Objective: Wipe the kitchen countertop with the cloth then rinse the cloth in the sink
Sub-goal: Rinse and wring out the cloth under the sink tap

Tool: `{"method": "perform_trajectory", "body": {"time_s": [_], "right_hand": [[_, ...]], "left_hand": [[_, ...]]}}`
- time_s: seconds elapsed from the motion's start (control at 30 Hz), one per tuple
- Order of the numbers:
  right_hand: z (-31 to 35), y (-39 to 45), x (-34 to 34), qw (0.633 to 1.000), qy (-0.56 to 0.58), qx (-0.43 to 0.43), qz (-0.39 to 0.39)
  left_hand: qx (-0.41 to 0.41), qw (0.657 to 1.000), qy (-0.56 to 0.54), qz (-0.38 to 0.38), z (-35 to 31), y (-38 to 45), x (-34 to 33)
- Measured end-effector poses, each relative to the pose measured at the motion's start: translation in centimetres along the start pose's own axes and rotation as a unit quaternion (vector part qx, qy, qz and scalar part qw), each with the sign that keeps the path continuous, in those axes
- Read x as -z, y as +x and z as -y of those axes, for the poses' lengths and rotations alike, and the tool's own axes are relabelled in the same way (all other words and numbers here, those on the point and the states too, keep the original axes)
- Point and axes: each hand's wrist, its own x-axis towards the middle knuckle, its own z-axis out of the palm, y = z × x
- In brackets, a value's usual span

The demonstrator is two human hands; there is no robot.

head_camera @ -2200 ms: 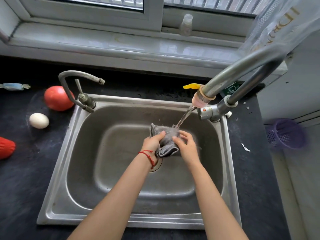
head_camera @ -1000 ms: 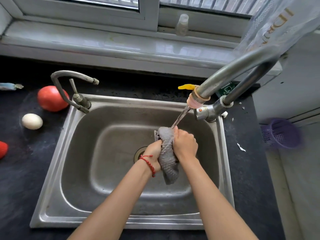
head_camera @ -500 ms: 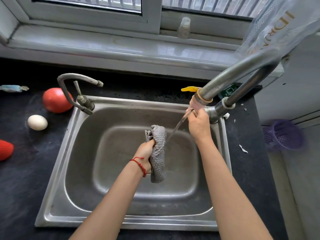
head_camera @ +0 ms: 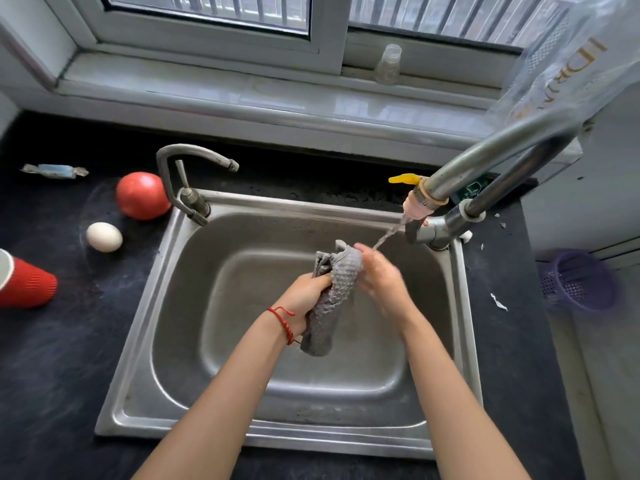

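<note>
A grey textured cloth (head_camera: 332, 306) hangs bunched over the steel sink (head_camera: 145, 306). My left hand (head_camera: 304, 292), with a red string at the wrist, grips the cloth around its middle. My right hand (head_camera: 381, 275) is blurred and lies against the upper right side of the cloth, fingers stretched toward its top. A thin stream of water (head_camera: 388, 235) runs from the pink-tipped tap spout (head_camera: 420, 202) onto the top of the cloth and my right fingers. The dark countertop (head_camera: 69, 358) surrounds the sink.
Left of the sink lie a red round fruit (head_camera: 142, 195), a white egg (head_camera: 104, 237), a tipped red cup (head_camera: 24, 284) and a wrapped sweet (head_camera: 55, 170). A second curved faucet (head_camera: 187, 174) stands at the sink's back left corner. A purple basket (head_camera: 578, 282) sits at the right.
My right hand left the tap and came back down to the cloth. The left hand kept its grip on the cloth and stayed over the sink. The water still runs.
</note>
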Motion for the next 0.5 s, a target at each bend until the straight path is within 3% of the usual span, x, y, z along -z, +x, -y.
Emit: {"method": "perform_trajectory", "body": {"time_s": [0.07,0.1,0.2,0.3,0.4,0.5], "right_hand": [[-1.6,-0.8,-0.4,0.996,0.030,-0.036,0.071],[-2.1,-0.9,-0.4,0.996,0.045,-0.038,0.070],[-1.8,-1.4,-0.2,0.998,0.054,-0.002,-0.018],[-1.3,-1.7,-0.4,0.985,-0.016,0.063,-0.159],[-1.3,-2.4,-1.4,0.954,-0.149,0.110,-0.237],[-1.3,-3.2,-2.6,0.915,-0.277,0.161,-0.246]], "left_hand": [[-0.012,1.000,0.020,0.013,-0.5,-0.5,-0.1],[-0.020,1.000,0.022,0.009,-0.8,-0.7,0.0],[-0.064,0.996,-0.030,-0.056,-1.2,-0.8,0.7],[-0.094,0.987,-0.070,-0.112,-1.2,-0.8,1.3],[-0.107,0.984,-0.087,-0.116,-0.9,-1.1,0.5],[-0.092,0.982,-0.145,-0.074,-0.9,-1.1,-0.5]]}}
